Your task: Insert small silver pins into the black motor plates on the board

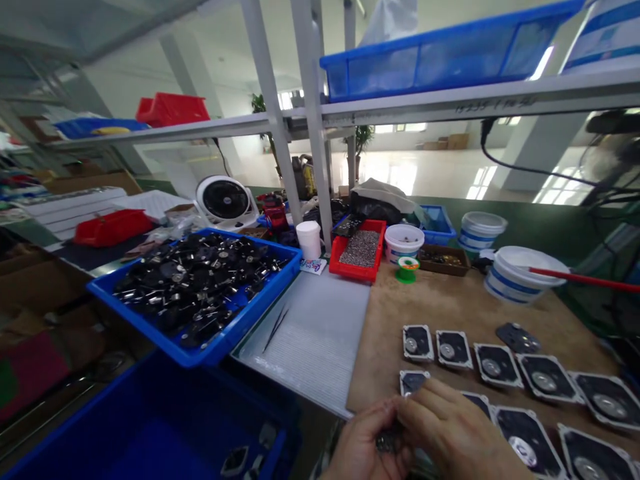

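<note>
My left hand [367, 443] is closed, palm up, around a small dark metal part [385, 441] that shows between the fingers; its exact kind is hidden. My right hand [450, 430] reaches over from the right, its fingers bent together against the left fingertips. What the right fingers pinch, if anything, is covered. Just beyond the right fingers lies a square unit [414, 381] with a pale frame and dark face. More such framed units [491, 365] with round silver hubs lie in rows on the brown board [400, 307], some partly behind my right hand.
At the left stands a blue tray [273, 293] heaped with black-and-metal parts [200, 287]. Tweezers [275, 329] lie on the pale mat [320, 333]. Behind are a red bin [357, 270] of small metal pieces, a green spool [407, 270] and white buckets [520, 277]. Below left sits a large blue bin [135, 420].
</note>
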Available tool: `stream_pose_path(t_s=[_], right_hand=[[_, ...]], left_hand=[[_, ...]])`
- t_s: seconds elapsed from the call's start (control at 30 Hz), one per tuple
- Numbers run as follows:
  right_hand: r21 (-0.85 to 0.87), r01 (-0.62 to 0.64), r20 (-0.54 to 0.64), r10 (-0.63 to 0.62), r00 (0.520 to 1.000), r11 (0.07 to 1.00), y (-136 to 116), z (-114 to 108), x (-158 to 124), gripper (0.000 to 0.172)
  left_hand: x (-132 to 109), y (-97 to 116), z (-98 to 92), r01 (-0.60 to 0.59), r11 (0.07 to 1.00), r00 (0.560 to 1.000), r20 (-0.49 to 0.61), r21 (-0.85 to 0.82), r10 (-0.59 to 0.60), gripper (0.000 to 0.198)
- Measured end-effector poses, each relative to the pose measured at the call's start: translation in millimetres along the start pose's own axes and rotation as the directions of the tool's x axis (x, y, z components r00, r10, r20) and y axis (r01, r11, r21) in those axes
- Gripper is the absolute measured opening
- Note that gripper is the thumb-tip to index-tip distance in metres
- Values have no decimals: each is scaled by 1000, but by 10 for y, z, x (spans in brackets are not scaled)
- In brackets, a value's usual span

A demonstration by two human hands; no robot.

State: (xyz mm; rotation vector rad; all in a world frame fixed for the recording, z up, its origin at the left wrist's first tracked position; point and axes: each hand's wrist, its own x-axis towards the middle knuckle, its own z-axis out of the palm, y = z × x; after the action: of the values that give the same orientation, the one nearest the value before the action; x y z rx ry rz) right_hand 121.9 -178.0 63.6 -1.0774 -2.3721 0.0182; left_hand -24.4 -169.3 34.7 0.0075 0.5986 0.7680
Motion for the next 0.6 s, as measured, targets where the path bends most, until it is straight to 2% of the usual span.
stream_pose_path(t_s=[0.13, 0.23, 0.4, 0.5, 0.6], right_hand=[[-70, 3, -79, -9, 997, 998, 16, -92, -102, 54], [-165, 19, -113, -39, 993, 986, 5, -108, -151, 59], [-255, 40, -37, -51, 998, 966, -10, -111, -126, 60], [-304, 44, 13, -42, 999, 952, -21, -100, -87, 62], [-276, 44, 36, -35, 999, 960, -9, -99, -54, 62]], left_hand=[[-14, -24, 30, 80, 983, 996, 25, 168, -86, 30], [1, -54, 60, 28, 985, 999, 12, 171, -30, 38], [29, -71, 133, -55, 969, 998, 15, 241, 53, 41], [38, -25, 193, -106, 935, 994, 32, 340, 101, 34], [63, 25, 236, -145, 897, 989, 42, 418, 140, 27]])
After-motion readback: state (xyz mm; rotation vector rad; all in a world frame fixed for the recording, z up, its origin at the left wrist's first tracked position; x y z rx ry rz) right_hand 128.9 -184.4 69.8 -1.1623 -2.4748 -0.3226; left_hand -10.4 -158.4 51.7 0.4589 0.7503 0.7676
